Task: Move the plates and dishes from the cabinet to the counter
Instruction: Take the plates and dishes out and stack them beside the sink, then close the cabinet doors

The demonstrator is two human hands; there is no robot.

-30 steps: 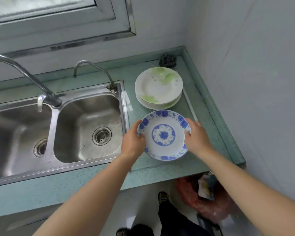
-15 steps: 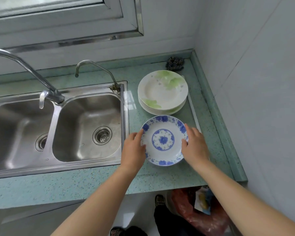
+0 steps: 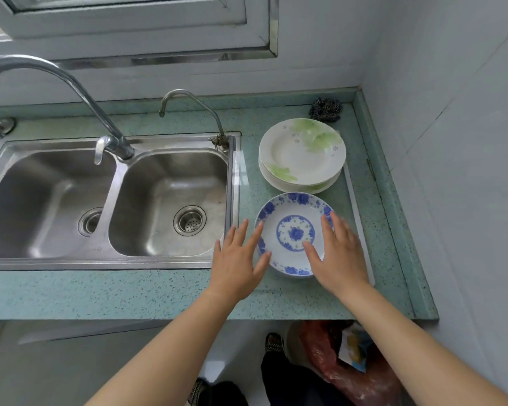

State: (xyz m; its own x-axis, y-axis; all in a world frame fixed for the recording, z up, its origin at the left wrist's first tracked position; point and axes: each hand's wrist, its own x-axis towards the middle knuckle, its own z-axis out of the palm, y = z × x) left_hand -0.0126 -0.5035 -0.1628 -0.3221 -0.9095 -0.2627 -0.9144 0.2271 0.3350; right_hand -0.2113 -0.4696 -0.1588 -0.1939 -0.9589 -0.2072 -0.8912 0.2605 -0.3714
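A white dish with blue flowers (image 3: 288,212) rests on the green counter (image 3: 165,291), just right of the sink. Behind it sits a short stack of white plates with green leaves (image 3: 301,153). My left hand (image 3: 238,262) hovers at the dish's left rim, fingers spread and holding nothing. My right hand (image 3: 339,256) lies flat over the dish's right side, fingers apart, covering that part of the rim. The cabinet is out of view.
A steel double sink (image 3: 106,200) with two taps fills the left of the counter. A dark scouring pad (image 3: 325,109) lies in the back corner. The tiled wall (image 3: 452,142) stands close on the right. A red bag (image 3: 343,367) sits on the floor below.
The blue dish came down onto the counter in front of the plate stack. Both hands let go of its rim and opened.
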